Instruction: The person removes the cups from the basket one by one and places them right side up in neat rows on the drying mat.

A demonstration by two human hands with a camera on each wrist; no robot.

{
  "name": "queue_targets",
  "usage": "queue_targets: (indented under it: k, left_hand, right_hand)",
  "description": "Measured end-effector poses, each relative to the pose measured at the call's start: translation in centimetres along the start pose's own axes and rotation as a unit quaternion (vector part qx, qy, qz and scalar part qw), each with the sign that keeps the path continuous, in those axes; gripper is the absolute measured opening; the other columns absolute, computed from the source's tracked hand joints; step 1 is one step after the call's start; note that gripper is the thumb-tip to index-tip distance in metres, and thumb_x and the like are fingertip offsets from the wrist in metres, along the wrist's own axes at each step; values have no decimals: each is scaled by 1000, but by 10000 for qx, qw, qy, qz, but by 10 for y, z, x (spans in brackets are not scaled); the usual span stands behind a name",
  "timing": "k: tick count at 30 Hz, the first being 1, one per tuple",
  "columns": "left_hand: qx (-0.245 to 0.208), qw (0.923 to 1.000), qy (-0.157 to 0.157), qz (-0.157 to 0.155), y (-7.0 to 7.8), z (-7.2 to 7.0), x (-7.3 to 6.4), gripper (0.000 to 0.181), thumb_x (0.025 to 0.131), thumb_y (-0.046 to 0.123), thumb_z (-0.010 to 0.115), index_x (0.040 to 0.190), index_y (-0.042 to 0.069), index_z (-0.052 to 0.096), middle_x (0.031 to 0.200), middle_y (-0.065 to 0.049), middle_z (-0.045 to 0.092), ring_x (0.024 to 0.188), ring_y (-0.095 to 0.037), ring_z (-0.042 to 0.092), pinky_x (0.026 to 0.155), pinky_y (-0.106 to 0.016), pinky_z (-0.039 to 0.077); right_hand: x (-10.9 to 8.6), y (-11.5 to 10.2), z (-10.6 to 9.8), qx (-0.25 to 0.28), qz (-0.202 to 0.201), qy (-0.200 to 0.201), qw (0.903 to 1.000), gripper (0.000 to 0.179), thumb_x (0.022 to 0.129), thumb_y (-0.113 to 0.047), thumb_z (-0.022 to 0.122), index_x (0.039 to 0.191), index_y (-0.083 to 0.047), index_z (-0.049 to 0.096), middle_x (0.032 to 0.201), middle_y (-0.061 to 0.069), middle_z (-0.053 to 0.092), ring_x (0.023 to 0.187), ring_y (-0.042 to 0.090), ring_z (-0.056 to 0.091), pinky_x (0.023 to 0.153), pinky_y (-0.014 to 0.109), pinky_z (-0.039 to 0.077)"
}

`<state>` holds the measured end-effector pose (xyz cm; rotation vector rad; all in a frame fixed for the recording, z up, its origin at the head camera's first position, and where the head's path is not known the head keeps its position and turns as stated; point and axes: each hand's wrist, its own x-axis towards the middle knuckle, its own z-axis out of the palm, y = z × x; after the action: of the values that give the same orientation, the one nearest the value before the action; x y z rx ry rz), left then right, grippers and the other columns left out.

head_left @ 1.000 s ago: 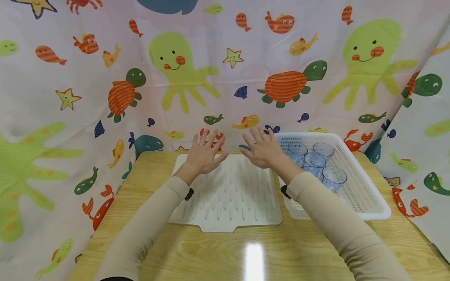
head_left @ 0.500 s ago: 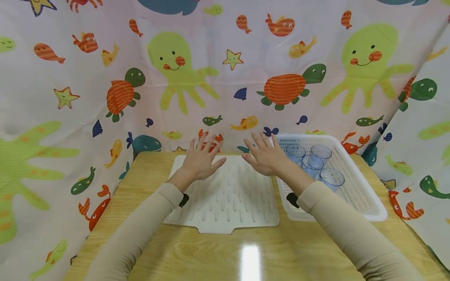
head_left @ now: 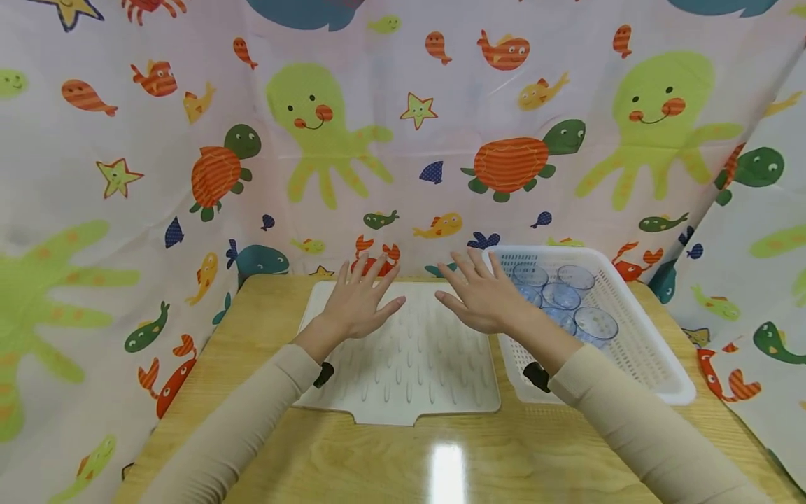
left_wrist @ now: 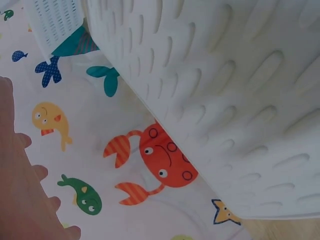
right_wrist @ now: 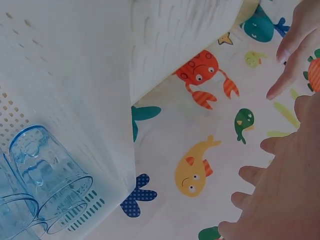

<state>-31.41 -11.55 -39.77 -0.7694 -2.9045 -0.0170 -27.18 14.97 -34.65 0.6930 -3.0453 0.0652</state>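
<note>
My left hand (head_left: 357, 301) hovers over the left part of a white ridged drying mat (head_left: 403, 371), fingers spread and holding nothing. Over the mat's right part my right hand (head_left: 481, 294) is held the same way, near the basket. The two hands are apart from each other. Beside the mat stands a white plastic basket (head_left: 655, 336) with several clear blue cups (head_left: 595, 323) grouped in its left part. In the right wrist view one cup (right_wrist: 52, 172) lies close to the perforated basket wall. The right forearm hides part of the basket's near left side.
A wooden table (head_left: 352, 462) carries the mat and basket, with a bright reflection near its front. Behind and at both sides hangs a white curtain (head_left: 403, 175) printed with sea animals. Each wrist wears a black band (head_left: 536, 376).
Both hands have come slightly down and back toward the person in the head view, fingers still spread. The whole scene has shifted a little as the head moved. Mat, basket and cups stay put.
</note>
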Motion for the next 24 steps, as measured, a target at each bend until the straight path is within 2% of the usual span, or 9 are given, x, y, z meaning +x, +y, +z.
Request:
queue_targets:
  k: [7,13,18,24]
  left_hand:
    - [71,9999,-83,19,3,0,-3,72,104,67,26,166,31,18,172,-4,12,158,-37,3,122,-63,0]
    - [54,9999,-139,-1,4,3,-7,73,103,69,25,166,32,16,173,-2,8,157,-38,6,122,-63,-1]
    - [-42,10000,27,64,5,4,-13,73,104,66,29,165,27,25,172,-6,16,156,-39,11,122,-63,0]
    - [-99,9998,83,138,6,10,-21,72,104,65,30,164,26,26,171,-7,20,156,-39,11,122,-62,3]
  right_hand:
    - [-11,1,1,-36,-124,98,9999,67,110,-53,33,165,-16,23,171,15,13,157,39,-2,121,64,-3]
    - [-19,2,2,-105,-230,117,9996,68,109,-54,33,165,-15,23,171,16,13,157,40,0,121,61,-7]
    - [-27,5,6,-54,-323,237,9992,67,110,-52,33,164,-14,24,170,17,14,156,42,3,121,64,-3]
    - [-41,8,10,155,-343,263,9989,66,110,-51,34,165,-15,23,170,17,15,156,43,5,122,64,-1]
